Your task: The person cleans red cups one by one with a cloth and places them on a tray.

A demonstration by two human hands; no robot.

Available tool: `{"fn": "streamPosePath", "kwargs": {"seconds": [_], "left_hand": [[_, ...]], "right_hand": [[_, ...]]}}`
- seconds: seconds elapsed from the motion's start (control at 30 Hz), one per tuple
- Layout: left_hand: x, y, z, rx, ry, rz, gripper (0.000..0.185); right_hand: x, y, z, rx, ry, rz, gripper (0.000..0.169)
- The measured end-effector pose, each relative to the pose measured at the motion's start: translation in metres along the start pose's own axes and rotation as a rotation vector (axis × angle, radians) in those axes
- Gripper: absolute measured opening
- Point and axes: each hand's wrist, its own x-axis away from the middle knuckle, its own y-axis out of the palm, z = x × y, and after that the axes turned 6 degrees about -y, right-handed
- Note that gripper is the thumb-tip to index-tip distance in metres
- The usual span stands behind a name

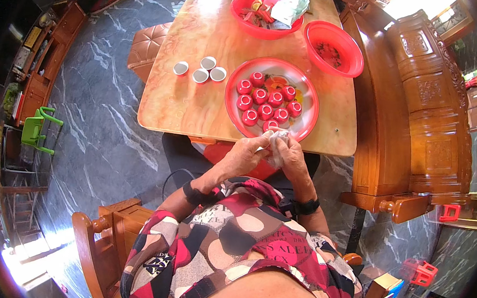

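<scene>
My left hand (244, 153) and my right hand (292, 154) meet at the table's front edge, just before a large round tray (230, 102) with a red rim. Bunched between them is a white cloth (278, 150). My right fingers grip it, and my left thumb and fingers pinch at its side. Whether a cup is hidden inside the cloth, I cannot tell. Several small red cups (266, 111) rest upside down in the tray; the nearest is partly covered by my fingertips. Left of the tray, several cups with white insides (200, 75) stand upright on the table.
Beyond the tray are a red basin (334, 47) with a little dark residue and another red basin (265, 33) holding scraps and a plastic bag. The marble-patterned table (182, 111) has a brown padded stool (149, 45) at its left. A carved wooden bench (392, 119) flanks the right.
</scene>
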Motion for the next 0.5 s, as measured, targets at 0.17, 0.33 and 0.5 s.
{"fn": "streamPosePath", "kwargs": {"seconds": [0.17, 0.33, 0.5], "left_hand": [[0.000, -0.006, 0.009, 0.029, -0.035, 0.034, 0.034], [-0.002, -0.003, 0.002, -0.028, -0.044, 0.018, 0.030], [-0.002, 0.003, -0.014, -0.062, -0.021, -0.029, 0.024]], "right_hand": [[0.000, -0.003, 0.002, 0.069, -0.030, -0.136, 0.047], [0.004, 0.003, -0.007, 0.082, 0.036, -0.034, 0.037], [0.002, -0.002, 0.003, 0.062, -0.097, 0.081, 0.014]]}}
